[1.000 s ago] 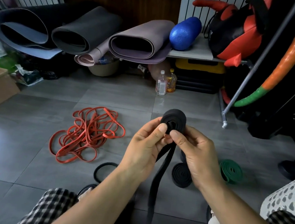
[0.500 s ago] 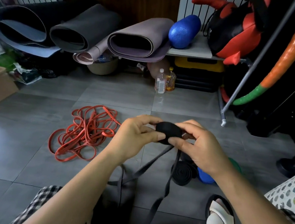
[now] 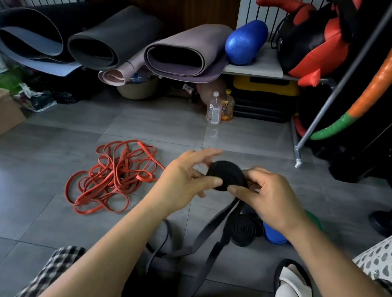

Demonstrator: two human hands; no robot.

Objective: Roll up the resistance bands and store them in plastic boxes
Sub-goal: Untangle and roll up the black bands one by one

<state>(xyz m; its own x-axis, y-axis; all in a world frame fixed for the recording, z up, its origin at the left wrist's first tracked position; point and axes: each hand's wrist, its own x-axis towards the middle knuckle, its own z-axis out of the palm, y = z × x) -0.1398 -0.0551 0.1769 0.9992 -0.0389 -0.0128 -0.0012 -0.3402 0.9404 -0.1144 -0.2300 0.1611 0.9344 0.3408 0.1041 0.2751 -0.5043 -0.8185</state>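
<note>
Resistance band of black rubber (image 3: 227, 174), partly wound into a thick roll, is held in the air above the grey tiled floor (image 3: 45, 206), between the two hands. The left hand (image 3: 183, 182) has its thumb on the near face of the roll, and its blurred fingers reach over the far side. The right hand (image 3: 270, 201) grips the roll's right side with curled fingers and thumb. The band's loose tail (image 3: 206, 240) hangs from the roll down to the floor. Below the right hand, a flat black coil (image 3: 242, 229) and a blue coil (image 3: 273, 235) lie touching, with a green coil (image 3: 314, 221) mostly hidden by the wrist. Well to the left lies a tangled heap of orange-red bands (image 3: 113, 177). A white perforated plastic basket (image 3: 383, 259) shows at the right edge.
</note>
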